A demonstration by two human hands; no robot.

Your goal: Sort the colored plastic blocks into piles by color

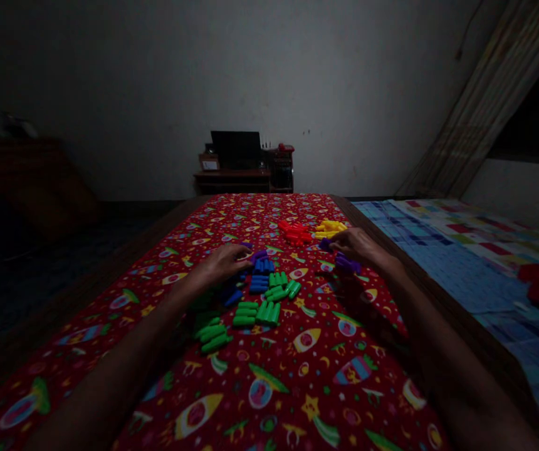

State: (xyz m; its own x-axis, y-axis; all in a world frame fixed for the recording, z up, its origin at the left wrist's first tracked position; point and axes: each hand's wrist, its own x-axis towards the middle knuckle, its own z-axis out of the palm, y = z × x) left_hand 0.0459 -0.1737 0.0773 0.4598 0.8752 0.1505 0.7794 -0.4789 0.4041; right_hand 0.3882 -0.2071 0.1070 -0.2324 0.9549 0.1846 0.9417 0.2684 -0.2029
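Note:
My left hand [226, 262] is on the left side of the red patterned cloth, its thumb and fingers closed at a purple plastic toy piece [260, 255]. My right hand [358, 244] pinches another purple plastic toy piece [326, 244] between thumb and fingertips. Under that wrist lie more purple pieces [347, 264]. Blue toy pieces [262, 267], made of rounded rods side by side, sit just right of my left hand; darker ones are partly hidden by it. Several green pieces [268, 312] lie nearer me. Red pieces [295, 233] and yellow pieces [330, 228] are grouped beyond.
The red cloth [316, 376] with rocket prints covers a long table or bed with dark brown edges [481, 351]. On the right spreads a blue checked cloth [462, 275]. A dark screen [236, 150] stands on a low desk [232, 175] by the far wall.

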